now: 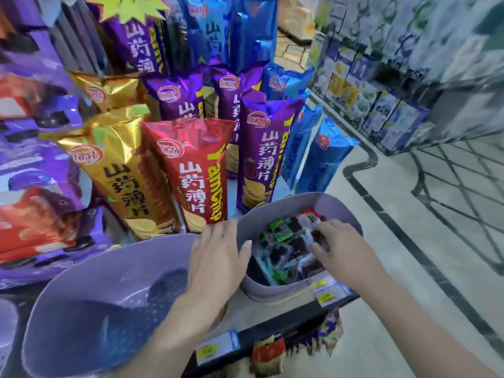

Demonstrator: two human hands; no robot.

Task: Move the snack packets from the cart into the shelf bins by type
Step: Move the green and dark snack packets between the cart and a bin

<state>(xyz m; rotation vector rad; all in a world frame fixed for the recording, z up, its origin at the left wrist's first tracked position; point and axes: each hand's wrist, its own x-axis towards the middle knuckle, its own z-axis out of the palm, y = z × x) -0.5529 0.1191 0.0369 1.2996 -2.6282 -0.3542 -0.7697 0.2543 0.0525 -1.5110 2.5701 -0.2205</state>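
Left hand flat on bin rim, fingers straight; right hand nearer, fingers apart, snack packets at its 9 o'clock.

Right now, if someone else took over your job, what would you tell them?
Left hand rests on the rim of the right bin. Right hand is down among the small packets in it; whether it holds one, I cannot tell.
Done: that bin holds mixed packets. The big bin beside it shows none.
Cart not in view; keep sorting.
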